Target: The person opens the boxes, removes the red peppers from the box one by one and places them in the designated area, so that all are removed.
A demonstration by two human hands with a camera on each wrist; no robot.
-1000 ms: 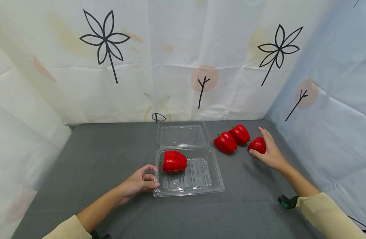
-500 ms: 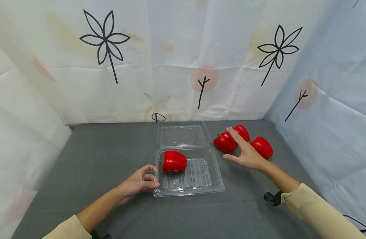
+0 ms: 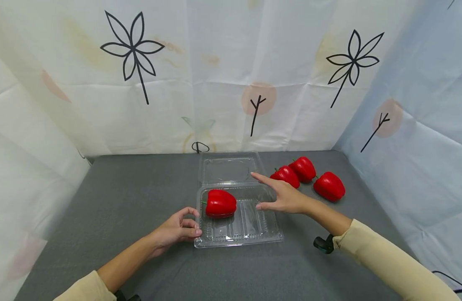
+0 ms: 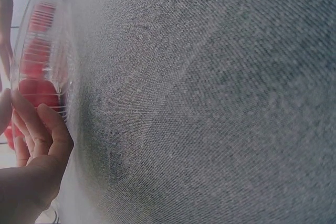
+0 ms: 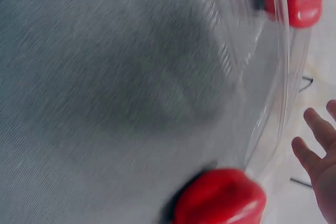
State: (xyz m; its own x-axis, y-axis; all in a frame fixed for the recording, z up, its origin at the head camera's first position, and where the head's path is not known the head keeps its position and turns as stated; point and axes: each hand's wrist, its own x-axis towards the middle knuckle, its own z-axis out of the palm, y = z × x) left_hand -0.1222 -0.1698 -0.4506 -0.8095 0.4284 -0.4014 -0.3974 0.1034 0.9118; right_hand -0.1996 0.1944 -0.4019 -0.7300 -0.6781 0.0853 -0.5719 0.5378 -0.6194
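Note:
A clear plastic clamshell container (image 3: pixel 236 242) lies with its lid (image 3: pixel 231 169) folded back on the grey tabletop. Inside its base, on the left side, rests one red bell pepper (image 3: pixel 220 203) with its green stem pointing left. My left hand (image 3: pixel 174 230) pinches the container's left rim between thumb and fingers; the left wrist view shows the same hand (image 4: pixel 42 145) at the rim. Over the container's right part hovers my right hand (image 3: pixel 285 196), fingers spread and holding nothing. In the right wrist view, that hand (image 5: pixel 323 156) shows at the right edge with fingers apart.
Right of the container lie more red bell peppers: one pepper (image 3: pixel 286 175) partly hidden by my right hand, another pepper (image 3: pixel 303 169) behind it, and a third pepper (image 3: pixel 329 186) farther right. Fabric walls (image 3: pixel 223 83) with printed plants stand around the table (image 3: pixel 140 179).
My right hand has released the rightmost pepper, which now lies slightly farther right, and has moved left across the other peppers to above the container. The left hand has stayed put.

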